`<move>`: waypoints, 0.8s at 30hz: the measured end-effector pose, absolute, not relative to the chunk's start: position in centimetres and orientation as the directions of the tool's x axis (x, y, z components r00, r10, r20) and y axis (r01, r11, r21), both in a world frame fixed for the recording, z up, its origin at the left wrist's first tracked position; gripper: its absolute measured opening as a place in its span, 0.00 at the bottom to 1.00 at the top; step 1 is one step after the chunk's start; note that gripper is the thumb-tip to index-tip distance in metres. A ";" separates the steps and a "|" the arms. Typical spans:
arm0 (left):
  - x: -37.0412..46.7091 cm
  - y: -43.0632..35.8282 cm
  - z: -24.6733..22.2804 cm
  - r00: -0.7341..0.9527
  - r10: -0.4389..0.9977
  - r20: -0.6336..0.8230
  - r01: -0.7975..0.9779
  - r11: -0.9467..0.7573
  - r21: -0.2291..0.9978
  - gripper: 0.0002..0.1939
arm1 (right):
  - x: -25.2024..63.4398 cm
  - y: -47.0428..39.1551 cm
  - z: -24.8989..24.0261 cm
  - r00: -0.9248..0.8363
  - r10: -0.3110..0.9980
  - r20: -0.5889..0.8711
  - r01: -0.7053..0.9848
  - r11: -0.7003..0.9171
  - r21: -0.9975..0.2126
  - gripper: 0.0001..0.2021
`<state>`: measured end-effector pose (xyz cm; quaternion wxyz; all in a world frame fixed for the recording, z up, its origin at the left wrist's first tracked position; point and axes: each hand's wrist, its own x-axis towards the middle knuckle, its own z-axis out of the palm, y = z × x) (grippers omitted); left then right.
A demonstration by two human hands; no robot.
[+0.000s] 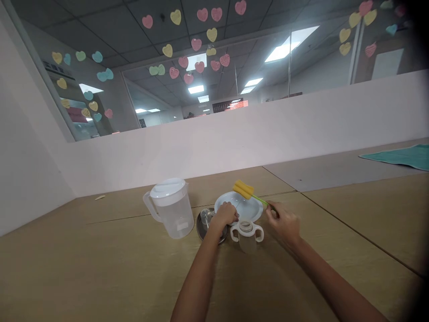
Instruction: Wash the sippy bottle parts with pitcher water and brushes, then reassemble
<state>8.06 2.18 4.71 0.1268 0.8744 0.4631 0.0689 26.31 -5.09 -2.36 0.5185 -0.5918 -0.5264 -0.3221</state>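
Note:
A bottle brush with a yellow sponge head (243, 189) and a thin green handle is in my right hand (284, 223), whose fingers are closed round the handle. The sponge is above the far rim of a white bowl (256, 209). My left hand (226, 213) is closed over the bowl's near left side; whatever its fingers hold is hidden. Just in front of the bowl, between my hands, a clear baby bottle (248, 245) with two white side handles stands upright, its mouth uncovered. Partly behind my left wrist lies a round metal dish (200, 229) holding a clear dome-shaped cap (206, 216).
A translucent lidded pitcher (176, 214) stands left of the metal dish. A teal cloth (402, 156) lies at the far right. Beyond the wooden tabletop (100, 264) rises a white wall (208, 147), with heart-shaped notes on the glass above it.

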 end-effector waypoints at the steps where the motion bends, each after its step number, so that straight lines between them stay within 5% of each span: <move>1: 8.0 2.2 5.0 0.591 0.806 0.029 0.767 -0.573 0.288 0.05 | 26.3 -5.1 -2.3 0.231 0.293 0.928 0.957 0.102 -0.270 0.10; 11: 4.2 0.3 12.0 0.756 0.535 0.376 0.282 -0.786 0.550 0.14 | 26.6 -5.0 -2.5 0.239 0.243 0.940 0.957 0.105 -0.271 0.11; 14: 2.5 -1.0 13.4 0.684 0.620 0.384 0.445 -0.772 0.454 0.13 | 26.6 -4.9 -2.6 0.207 0.264 0.942 0.966 0.097 -0.239 0.10; 18: 1.2 -1.6 13.8 0.571 0.796 0.198 0.772 -0.604 0.198 0.11 | 26.4 -5.1 -2.6 0.144 0.279 0.949 0.970 0.151 -0.192 0.09; 24: 0.9 -0.1 12.5 0.342 0.931 -0.129 0.930 -0.316 0.189 0.01 | 26.5 -5.2 -2.6 0.140 0.289 0.947 0.968 0.162 -0.192 0.10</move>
